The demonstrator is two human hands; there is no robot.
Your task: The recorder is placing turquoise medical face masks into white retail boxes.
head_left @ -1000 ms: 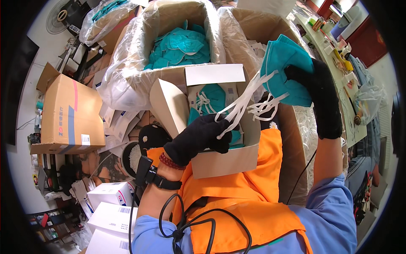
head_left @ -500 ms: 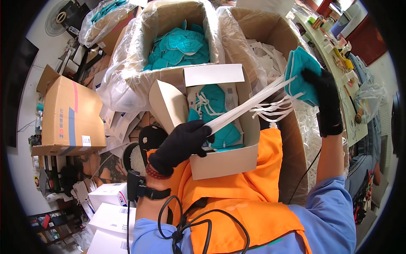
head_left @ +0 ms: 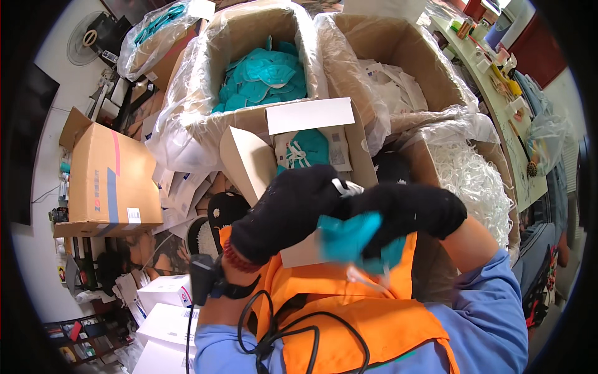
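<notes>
Both of my black-gloved hands meet over a small open white carton (head_left: 309, 116) in front of me. My right hand (head_left: 408, 212) is closed on teal face masks (head_left: 346, 237), blurred by motion, which hang below it. Loose white straps dangle from their lower edge. My left hand (head_left: 289, 215) is closed beside it, gripping white straps (head_left: 346, 187) that show between the two hands; its fingertips are mostly hidden. Inside the carton, another teal mask (head_left: 311, 149) with white straps lies on white packets.
Beyond the carton stands a plastic-lined box (head_left: 258, 103) of teal masks. At its right, another lined box (head_left: 430, 117) holds white packets. White strips (head_left: 470, 187) fill a box at my right. A brown carton (head_left: 112, 181) and stacked white boxes (head_left: 167, 324) stand at my left.
My right hand has come down and left with the masks, from the upper right to beside my left hand. The straps, stretched taut before, now bunch between the hands. My left hand has moved slightly right.
</notes>
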